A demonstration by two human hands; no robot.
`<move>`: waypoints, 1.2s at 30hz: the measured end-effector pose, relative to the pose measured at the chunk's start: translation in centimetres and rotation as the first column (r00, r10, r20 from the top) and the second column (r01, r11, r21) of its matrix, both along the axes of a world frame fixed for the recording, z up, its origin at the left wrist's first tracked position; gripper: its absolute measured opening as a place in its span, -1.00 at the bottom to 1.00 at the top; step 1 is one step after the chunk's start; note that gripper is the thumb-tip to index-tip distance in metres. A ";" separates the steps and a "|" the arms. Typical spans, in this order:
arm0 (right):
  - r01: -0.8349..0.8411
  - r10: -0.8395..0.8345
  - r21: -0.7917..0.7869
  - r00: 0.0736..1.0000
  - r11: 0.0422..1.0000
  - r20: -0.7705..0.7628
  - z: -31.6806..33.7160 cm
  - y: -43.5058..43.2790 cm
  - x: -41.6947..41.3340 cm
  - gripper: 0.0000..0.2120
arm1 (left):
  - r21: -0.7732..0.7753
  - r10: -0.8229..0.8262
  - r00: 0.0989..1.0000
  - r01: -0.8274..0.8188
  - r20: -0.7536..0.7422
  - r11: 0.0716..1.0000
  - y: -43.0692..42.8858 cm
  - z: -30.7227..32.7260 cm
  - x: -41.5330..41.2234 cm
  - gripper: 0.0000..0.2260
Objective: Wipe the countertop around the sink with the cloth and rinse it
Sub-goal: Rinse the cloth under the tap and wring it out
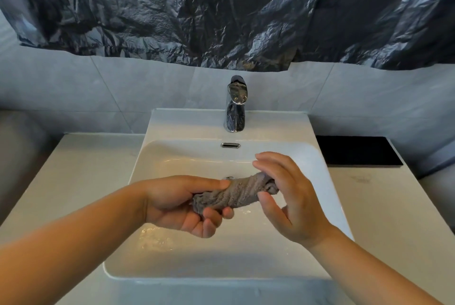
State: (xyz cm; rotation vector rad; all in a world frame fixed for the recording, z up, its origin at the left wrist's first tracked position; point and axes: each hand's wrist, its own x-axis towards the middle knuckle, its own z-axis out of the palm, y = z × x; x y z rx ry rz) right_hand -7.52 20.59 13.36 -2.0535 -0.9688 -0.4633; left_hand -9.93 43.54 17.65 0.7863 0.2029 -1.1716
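Note:
A grey cloth [242,191], twisted into a tight roll, hangs over the white sink basin [172,263]. My left hand [182,203] grips its left end with fingers curled round it. My right hand [288,194] has straight, spread fingers; its palm covers the cloth's right end, and the thumb lies just below the roll. No water runs from the chrome tap [235,105]. Droplets and wet patches lie on the basin floor. The pale countertop [73,176] flanks the sink on both sides.
A black mat [357,151] lies on the counter to the right of the sink. An overflow slot [230,145] sits in the basin's back wall. Crumpled dark plastic sheeting [221,9] covers the wall above the grey tiles.

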 end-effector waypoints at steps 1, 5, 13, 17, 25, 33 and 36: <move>0.004 -0.003 0.079 1.000 0.997 -0.019 0.3 0.7 -0.1 -0.66 | -0.011 -0.034 0.999 0.034 0.025 0.999 -0.3 0.2 0.1 -0.64; 0.094 -0.098 0.236 0.995 0.967 0.003 1.4 2.7 0.3 -0.71 | -0.001 -0.160 0.975 0.162 0.153 0.987 -0.9 1.2 0.5 -0.59; 0.067 -0.057 0.042 0.980 0.997 -0.191 1.9 2.8 2.2 -0.58 | 0.460 -0.299 0.873 0.099 0.386 0.882 -2.4 3.1 0.0 -0.85; 0.043 -0.109 -0.213 0.945 0.976 -0.308 1.2 2.7 2.6 -0.55 | 0.870 -0.718 0.499 -0.191 0.485 0.455 -3.7 2.1 -0.6 -0.85; 0.007 -0.232 -0.340 0.744 0.940 -0.626 -1.2 2.8 3.0 -0.58 | 0.871 -0.850 0.352 -0.439 0.393 0.221 -5.1 -4.0 -0.5 -0.79; 0.036 -0.301 -0.339 0.554 0.940 -0.776 -2.5 1.7 2.8 -0.62 | 0.848 -0.839 0.349 -0.481 0.416 0.220 -6.2 -6.2 -0.9 -0.77; 0.028 -0.184 -0.218 0.645 0.976 -0.742 -1.7 -0.3 2.2 -0.73 | 0.816 -0.779 0.375 -0.503 0.503 0.284 -6.2 -5.4 -1.0 -0.79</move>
